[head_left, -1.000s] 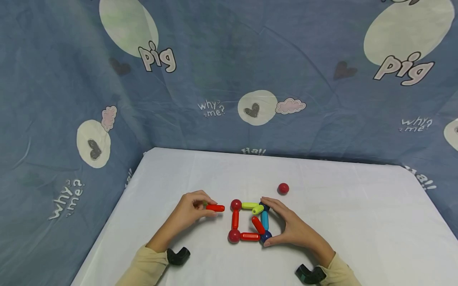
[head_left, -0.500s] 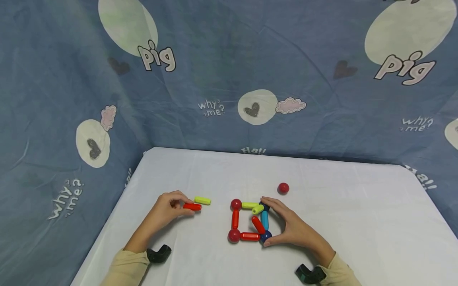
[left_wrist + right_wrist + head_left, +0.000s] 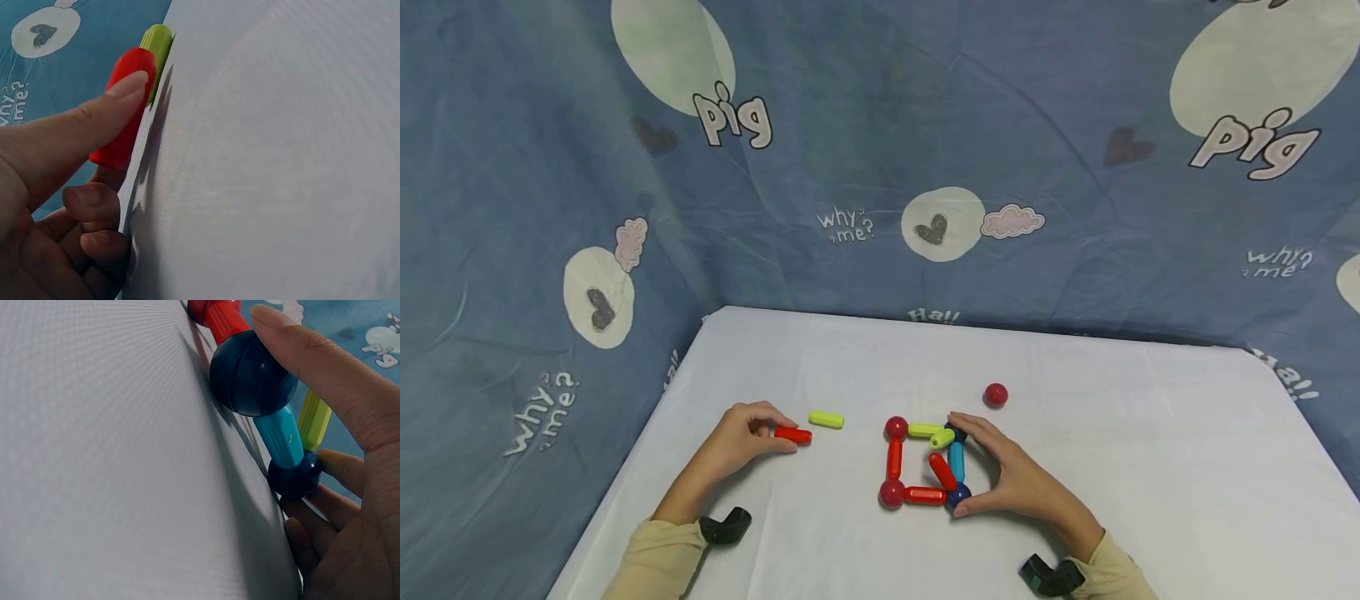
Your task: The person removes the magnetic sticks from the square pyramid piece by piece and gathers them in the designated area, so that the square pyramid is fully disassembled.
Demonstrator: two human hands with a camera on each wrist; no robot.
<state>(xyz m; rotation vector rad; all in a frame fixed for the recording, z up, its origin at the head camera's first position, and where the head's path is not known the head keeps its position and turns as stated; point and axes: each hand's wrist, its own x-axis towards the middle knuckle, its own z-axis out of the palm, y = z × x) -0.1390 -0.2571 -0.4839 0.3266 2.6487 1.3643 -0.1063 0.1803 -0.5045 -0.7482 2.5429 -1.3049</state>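
Note:
My left hand (image 3: 747,433) pinches a short red rod (image 3: 793,436) between thumb and fingers, low over the white table. Just beyond that rod a loose yellow-green rod (image 3: 826,420) lies on the cloth. In the middle is a square of rods and balls, with red balls (image 3: 892,494) at its left corners and navy balls (image 3: 958,497) at its right ones. My right hand (image 3: 1011,475) grips this square by the navy balls, thumb on the near one (image 3: 253,374), fingers at the far one (image 3: 295,475). A second red rod (image 3: 943,472) and a yellow-green rod (image 3: 942,439) stick up from the navy balls.
A single red ball (image 3: 996,395) sits on the white table (image 3: 1150,433) beyond the square. Printed blue cloth (image 3: 850,125) hangs behind and at the left of the table. Black wrist devices (image 3: 726,527) are on both forearms.
My left hand has moved left with the red rod, away from the square. The loose yellow-green rod, mostly hidden at the hand before, now shows on the table. My right hand has stayed put.

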